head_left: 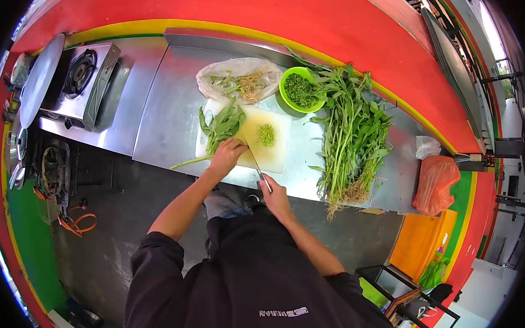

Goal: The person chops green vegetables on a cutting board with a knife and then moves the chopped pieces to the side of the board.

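My left hand (229,154) is closed round leafy green stems (223,125) on the white cutting board (276,117), their leaves fanning out toward the back and a stalk poking out to the left. In my right hand (275,196) is a knife (256,165), gripped by its handle, with the blade over the board close to my left fingers. A small heap of chopped green pieces (266,135) lies on the board to the right of the blade. Behind the board, a clear plastic bag (229,69) holds root ends and trimmings.
A green bowl (320,105) of chopped greens stands behind the board. A big pile of rooted leafy stems (350,135) covers the counter's right side, roots over the front edge. An orange plastic bag (435,181) lies far right. A gas stove (83,84) stands left.
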Demonstrator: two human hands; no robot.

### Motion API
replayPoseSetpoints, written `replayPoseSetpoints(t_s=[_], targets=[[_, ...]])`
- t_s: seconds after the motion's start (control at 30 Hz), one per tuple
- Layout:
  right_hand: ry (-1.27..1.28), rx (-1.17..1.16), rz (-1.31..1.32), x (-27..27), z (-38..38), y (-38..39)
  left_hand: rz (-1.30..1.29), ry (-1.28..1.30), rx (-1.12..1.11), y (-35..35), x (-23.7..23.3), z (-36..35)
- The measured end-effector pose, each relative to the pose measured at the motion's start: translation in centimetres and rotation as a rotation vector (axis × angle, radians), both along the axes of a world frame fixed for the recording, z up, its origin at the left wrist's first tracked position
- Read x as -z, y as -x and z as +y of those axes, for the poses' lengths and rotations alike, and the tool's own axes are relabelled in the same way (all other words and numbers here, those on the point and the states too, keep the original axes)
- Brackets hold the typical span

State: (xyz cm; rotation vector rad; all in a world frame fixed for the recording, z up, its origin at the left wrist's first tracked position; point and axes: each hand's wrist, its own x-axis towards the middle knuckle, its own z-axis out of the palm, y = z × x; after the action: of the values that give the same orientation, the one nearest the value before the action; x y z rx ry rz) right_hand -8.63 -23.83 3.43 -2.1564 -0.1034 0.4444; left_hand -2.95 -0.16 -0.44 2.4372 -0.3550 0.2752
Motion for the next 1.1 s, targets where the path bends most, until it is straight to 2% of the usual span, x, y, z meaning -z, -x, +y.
replayPoseSetpoints(t_s=[0.1, 0.3, 0.5, 0.73, 0.8, 1.03, 1.1], targets=[[0.072, -0.022, 0.017, -0.5, 0.7, -0.8, 0.018, 0.003, 0.015, -0.2, -0.1, 0.0], [-0.065, 0.035, -0.026, -0.2, 1.1, -0.5, 0.011, 0.024, -0.001, -0.4, 0.1, -0.1], [-0.025, 0.045, 0.043, -0.6, -0.2, -0.2, 0.014, 0.050, -0.001, -1.1, 0.5, -0.8], [0.049, 0.016, -0.040, -0.2, 0.8, -1.5, 0.046, -0.060, -0.019, -0.8, -0.5, -0.7], [-0.010, 0.039, 0.054, -0.3, 1.2, -1.7, 0.028, -0.067, -0.029, -0.9, -0.5, -0.4], [-0.029, 0.026, -0.021, -0.2, 0.5, -1.1, 0.021, 0.028, -0.023, -1.1, 0.1, -0.6], [0.034, 0.017, 0.113, -1.1, 0.8, -1.8, 0.015, -0.007, -0.009, -1.2, 0.1, -0.5]])
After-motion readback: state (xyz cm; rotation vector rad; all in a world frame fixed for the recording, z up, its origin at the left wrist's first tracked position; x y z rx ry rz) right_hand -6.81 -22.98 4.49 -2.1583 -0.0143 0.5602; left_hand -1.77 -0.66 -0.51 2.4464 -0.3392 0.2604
